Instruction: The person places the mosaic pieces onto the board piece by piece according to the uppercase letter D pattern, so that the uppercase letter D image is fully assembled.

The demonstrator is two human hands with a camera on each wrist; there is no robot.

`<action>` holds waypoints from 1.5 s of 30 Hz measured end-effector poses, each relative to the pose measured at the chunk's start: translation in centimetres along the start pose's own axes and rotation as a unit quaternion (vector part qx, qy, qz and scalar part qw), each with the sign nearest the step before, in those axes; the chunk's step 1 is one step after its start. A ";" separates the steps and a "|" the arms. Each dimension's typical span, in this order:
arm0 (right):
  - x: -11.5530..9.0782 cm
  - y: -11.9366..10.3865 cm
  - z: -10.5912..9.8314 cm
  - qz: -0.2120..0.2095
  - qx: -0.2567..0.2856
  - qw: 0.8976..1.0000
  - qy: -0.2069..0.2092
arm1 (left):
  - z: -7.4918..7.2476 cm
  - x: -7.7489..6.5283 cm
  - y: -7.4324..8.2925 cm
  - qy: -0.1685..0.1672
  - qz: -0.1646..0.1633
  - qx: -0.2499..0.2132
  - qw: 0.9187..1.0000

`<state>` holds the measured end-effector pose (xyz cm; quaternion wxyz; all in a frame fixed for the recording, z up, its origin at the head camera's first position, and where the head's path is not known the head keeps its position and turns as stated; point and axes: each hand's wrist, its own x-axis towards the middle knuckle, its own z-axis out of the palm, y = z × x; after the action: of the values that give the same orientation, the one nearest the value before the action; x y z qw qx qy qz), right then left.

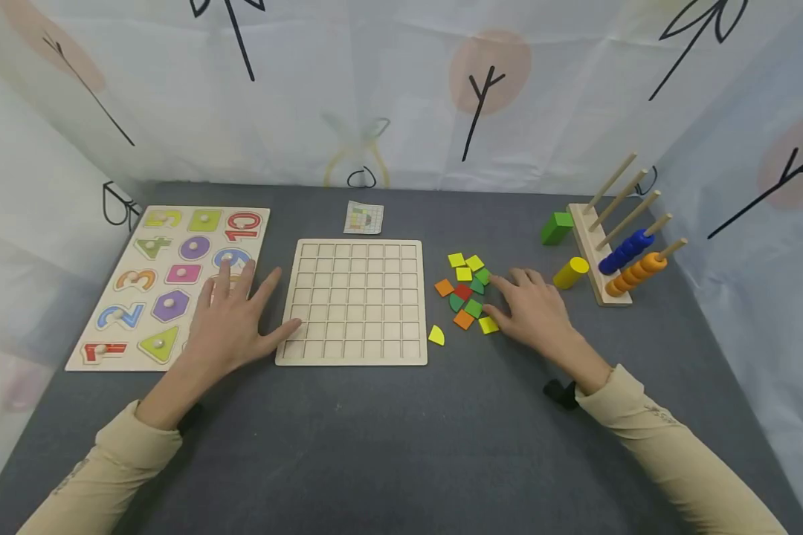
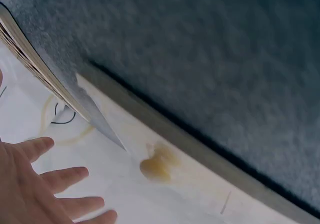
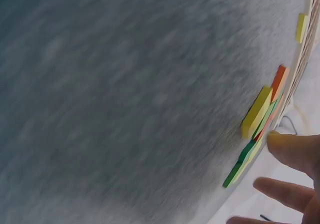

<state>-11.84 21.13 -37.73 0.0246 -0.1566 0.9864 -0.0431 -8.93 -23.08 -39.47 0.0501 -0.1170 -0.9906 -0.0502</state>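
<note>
My left hand (image 1: 230, 319), fingers spread, is over the right side of a wooden number-and-shape puzzle board (image 1: 123, 282). Its thumb reaches across the left edge of a square wooden grid board (image 1: 358, 301). In the left wrist view the fingers (image 2: 65, 179) are extended, with nothing held. To the right, my right hand (image 1: 531, 308) has its thumb and fingertips at the edge of a cluster of small coloured tiles, among them a red tile (image 1: 464, 292), an orange tile (image 1: 464, 319) and a yellow tile (image 1: 488, 325). The right wrist view shows its thumb (image 3: 292, 146) beside them, fingers loosely extended.
A yellow quarter-round tile (image 1: 436, 336) lies by the grid board's right edge. A small printed card (image 1: 364, 218) is behind that board. At the right stand a green block (image 1: 557, 229), a yellow cylinder (image 1: 571, 273) and a peg rack (image 1: 592, 253) with blue and orange beads.
</note>
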 end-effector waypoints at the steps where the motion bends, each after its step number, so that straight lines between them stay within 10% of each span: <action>1: 0.1 -0.2 0.0 -0.002 0.008 1.000 -0.006 | 0.1 0.0 0.1 -0.002 0.003 -0.002 1.000; 16: 0.7 -1.2 0.3 -0.019 0.092 0.994 -0.051 | -0.1 0.2 1.4 -0.149 0.034 -0.116 0.981; 45: 1.8 -1.5 0.3 -0.046 0.129 0.989 -0.057 | 0.6 0.9 1.8 -0.167 0.061 -0.070 0.982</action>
<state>-13.11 19.14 -37.91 0.0987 -0.1998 0.9613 -0.1621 -9.47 -21.08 -39.84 -0.1213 -0.1869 -0.9701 -0.0964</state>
